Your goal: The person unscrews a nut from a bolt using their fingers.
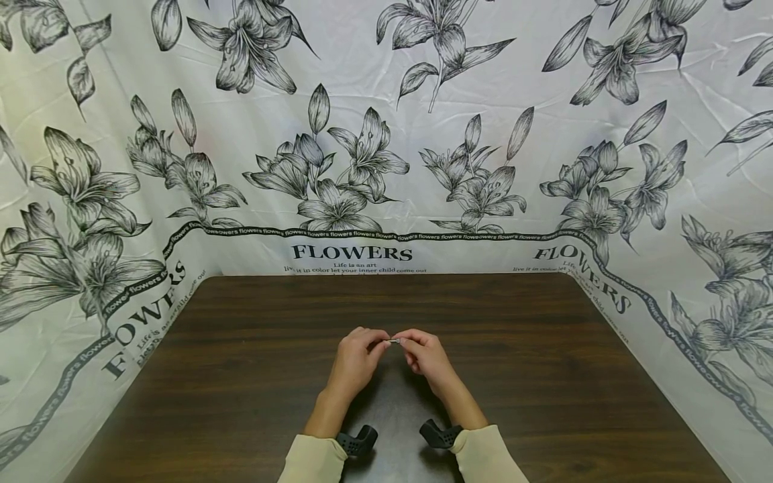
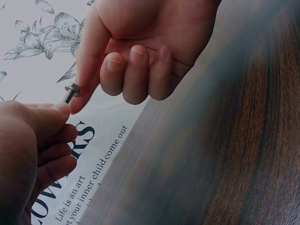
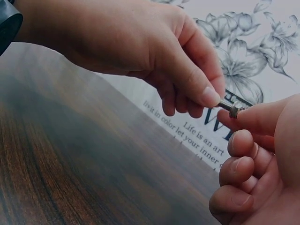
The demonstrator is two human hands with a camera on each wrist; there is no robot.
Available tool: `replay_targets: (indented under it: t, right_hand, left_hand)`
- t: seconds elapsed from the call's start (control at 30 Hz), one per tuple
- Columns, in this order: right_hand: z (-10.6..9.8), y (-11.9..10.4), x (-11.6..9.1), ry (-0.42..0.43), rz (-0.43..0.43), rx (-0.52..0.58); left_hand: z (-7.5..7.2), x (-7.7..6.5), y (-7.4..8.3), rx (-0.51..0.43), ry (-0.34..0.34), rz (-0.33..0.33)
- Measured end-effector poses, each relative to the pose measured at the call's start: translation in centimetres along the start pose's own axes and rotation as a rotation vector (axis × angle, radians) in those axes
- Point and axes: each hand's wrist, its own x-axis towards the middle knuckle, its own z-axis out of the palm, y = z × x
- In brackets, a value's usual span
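A small metal bolt (image 1: 394,341) with a threaded shank bridges the fingertips of both hands above the tabletop. My left hand (image 1: 355,359) pinches the shank end between thumb and index finger. In the left wrist view the threads and wider flanged head of the bolt (image 2: 71,92) show beyond the left thumb. At that head, my right hand (image 1: 430,359) grips with thumb and index finger, its other fingers curled toward the palm (image 3: 236,173). The right wrist view shows the bolt (image 3: 229,108) lying slantwise between the hands; its tip is hidden in the left fingers.
Under the hands spreads a dark wood-grain table (image 1: 241,335). White cloth (image 1: 471,255) printed with flowers and lettering surrounds its back and sides. Black wrist mounts (image 1: 359,441) sit at the cuffs of the light sleeves (image 1: 314,459).
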Motion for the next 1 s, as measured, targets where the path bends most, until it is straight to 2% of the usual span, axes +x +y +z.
replay_targets:
  t: [0.23, 0.47, 0.73, 1.0]
  right_hand:
    - [-0.1, -0.5, -0.2, -0.001, -0.003, 0.033]
    - [0.4, -2.8, -1.4, -0.033, -0.043, 0.024]
    - [0.0, -0.5, -0.3, -0.004, -0.051, 0.049]
    - [0.0, 0.1, 0.1, 0.019, -0.019, 0.013]
  left_hand:
    - [0.0, 0.0, 0.1, -0.012, -0.001, 0.005]
    - [0.1, -0.1, 0.0, -0.011, -0.013, -0.005]
    - [0.1, -0.1, 0.0, -0.005, -0.021, -0.015]
    - [0.1, 0.0, 0.0, -0.006, -0.013, 0.001]
